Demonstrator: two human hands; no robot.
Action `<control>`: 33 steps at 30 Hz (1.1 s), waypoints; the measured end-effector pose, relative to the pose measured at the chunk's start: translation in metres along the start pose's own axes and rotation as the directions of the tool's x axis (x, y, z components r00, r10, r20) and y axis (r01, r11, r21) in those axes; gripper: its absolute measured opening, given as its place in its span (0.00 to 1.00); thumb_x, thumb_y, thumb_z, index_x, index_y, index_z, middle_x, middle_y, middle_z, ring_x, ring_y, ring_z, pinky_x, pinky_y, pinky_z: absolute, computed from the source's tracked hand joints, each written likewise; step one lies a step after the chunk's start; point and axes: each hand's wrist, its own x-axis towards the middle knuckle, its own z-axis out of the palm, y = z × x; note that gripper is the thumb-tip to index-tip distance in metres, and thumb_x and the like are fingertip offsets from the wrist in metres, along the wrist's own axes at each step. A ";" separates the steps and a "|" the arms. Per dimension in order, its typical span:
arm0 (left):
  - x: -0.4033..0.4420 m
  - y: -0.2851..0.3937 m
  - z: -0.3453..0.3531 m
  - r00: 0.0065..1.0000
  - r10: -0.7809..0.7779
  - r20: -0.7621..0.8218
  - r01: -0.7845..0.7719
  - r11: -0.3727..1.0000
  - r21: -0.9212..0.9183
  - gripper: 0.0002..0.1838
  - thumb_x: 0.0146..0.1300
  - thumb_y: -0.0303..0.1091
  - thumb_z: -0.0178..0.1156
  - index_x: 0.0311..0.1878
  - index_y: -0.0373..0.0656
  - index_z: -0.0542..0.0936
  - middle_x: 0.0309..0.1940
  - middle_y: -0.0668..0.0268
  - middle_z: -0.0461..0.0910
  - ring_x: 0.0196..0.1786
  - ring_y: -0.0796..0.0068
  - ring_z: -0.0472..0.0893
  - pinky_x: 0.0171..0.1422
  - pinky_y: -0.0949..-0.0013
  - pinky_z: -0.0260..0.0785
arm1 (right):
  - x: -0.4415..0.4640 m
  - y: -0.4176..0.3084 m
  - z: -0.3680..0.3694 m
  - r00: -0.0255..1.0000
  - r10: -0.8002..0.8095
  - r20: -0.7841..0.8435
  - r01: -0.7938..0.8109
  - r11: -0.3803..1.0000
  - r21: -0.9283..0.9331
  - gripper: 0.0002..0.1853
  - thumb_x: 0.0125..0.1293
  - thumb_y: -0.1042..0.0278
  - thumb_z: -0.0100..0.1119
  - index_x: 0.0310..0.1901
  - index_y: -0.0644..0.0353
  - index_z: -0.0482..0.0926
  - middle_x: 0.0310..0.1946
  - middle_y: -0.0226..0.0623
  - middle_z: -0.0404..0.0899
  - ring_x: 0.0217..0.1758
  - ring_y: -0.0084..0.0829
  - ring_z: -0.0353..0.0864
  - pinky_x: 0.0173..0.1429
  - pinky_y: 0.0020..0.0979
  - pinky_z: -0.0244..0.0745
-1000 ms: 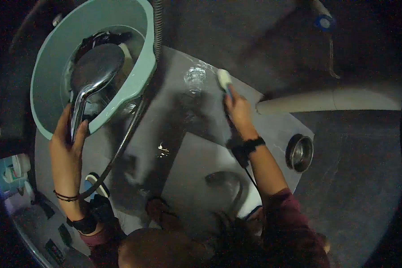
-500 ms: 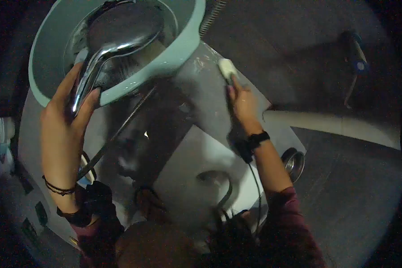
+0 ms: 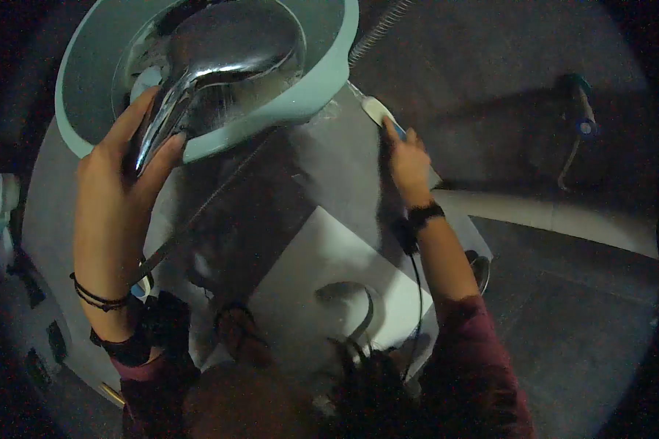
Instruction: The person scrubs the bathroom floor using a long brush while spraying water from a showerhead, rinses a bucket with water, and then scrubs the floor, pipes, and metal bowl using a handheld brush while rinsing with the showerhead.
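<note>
A chrome shower head [image 3: 231, 44] is tilted over a pale green basin [image 3: 293, 102], and water seems to spray from it inside. My left hand [image 3: 124, 154] is closed round its handle at the basin's near rim. A light-coloured thing lies in the basin, partly hidden by the shower head. To the right, my right hand [image 3: 408, 157] is closed on a brush [image 3: 377, 111] with a whitish head and a blue part. The brush touches or hovers over the wet grey surface [image 3: 337, 164]; which one I cannot tell.
A metal hose [image 3: 220, 194] runs below the basin. A whitish pipe [image 3: 534, 216] lies at the right, beside a round metal drain or bowl [image 3: 482, 274]. A pale square panel [image 3: 329, 256] is nearer me. Another pipe with a blue end [image 3: 584, 126] stands at the upper right.
The basin and shower head now appear higher and further right in view, and larger. My right hand has shifted slightly, and the brush now points more to the upper left. Both grips persist.
</note>
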 end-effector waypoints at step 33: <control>-0.005 0.029 -0.014 0.956 -0.280 0.091 0.267 0.955 0.129 0.23 0.57 0.28 0.54 0.56 0.33 0.64 0.49 0.56 0.72 0.49 0.74 0.71 0.55 0.73 0.59 | 0.086 -0.092 -0.021 0.991 0.097 -0.087 -0.066 0.949 0.307 0.24 0.56 0.69 0.45 0.56 0.38 0.64 0.37 0.41 0.68 0.37 0.41 0.72 0.35 0.39 0.70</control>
